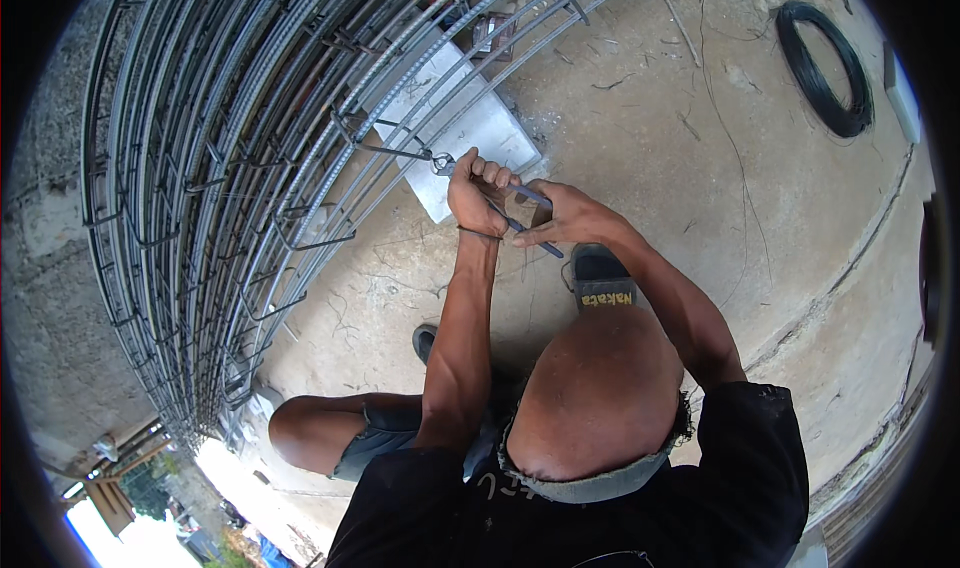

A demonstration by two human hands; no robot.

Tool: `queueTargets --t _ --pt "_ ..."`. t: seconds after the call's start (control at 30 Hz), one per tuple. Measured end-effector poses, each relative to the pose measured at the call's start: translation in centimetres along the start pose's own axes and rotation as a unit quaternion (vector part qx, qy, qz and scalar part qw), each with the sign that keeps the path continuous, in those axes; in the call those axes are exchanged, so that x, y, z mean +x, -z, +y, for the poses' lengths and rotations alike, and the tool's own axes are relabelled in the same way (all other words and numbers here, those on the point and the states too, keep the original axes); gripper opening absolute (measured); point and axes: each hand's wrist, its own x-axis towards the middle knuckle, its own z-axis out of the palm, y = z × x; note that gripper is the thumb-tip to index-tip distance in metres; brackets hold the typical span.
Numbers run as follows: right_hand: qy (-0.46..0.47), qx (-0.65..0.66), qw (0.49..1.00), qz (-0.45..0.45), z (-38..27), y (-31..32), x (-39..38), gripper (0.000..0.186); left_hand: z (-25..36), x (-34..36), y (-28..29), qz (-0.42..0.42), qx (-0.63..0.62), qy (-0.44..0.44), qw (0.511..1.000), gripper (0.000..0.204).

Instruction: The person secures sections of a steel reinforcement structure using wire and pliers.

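Note:
A pair of pincers [442,165] reaches left from my hands, with its metal jaws at the bent end of a steel stirrup [390,151]. My left hand [480,190] is closed around the pincers just behind the jaws. Farther back along the tool, my right hand [562,214] grips the dark handles, which stand apart, with the thumb on the nearer one. The stirrup belongs to a long cage of ribbed rebar [215,168] that fills the left side. Whether a tie wire sits in the jaws is too small to tell.
A whitish flat board [490,133] lies on the concrete floor [640,128] under the cage's edge. A coil of black wire [790,53] rests at the far right. Loose wire pieces are scattered about. My bent knees [600,368] are close below my hands.

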Motion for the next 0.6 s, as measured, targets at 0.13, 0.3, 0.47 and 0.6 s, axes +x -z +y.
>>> queueTargets --t 0.13,0.3,0.47,0.6 --pt "0.079 -0.453 0.819 0.345 -0.1 -4.7 1.0 0.054 -0.5 0.7 -1.0 0.054 -0.019 -0.039 0.998 0.027" --pt "0.085 -0.424 0.820 0.376 2.8 -3.8 3.4 0.043 -1.6 0.5 -2.5 0.166 0.039 -0.081 0.982 0.024" --pt "0.023 -0.224 0.950 0.216 1.9 -4.5 2.5 0.021 -1.4 -1.5 -1.2 0.245 0.202 -0.114 0.941 0.025" --pt "-0.110 0.117 0.986 0.033 3.0 -5.2 3.4 0.020 0.8 -2.7 0.6 0.104 0.263 -0.036 0.959 0.027"
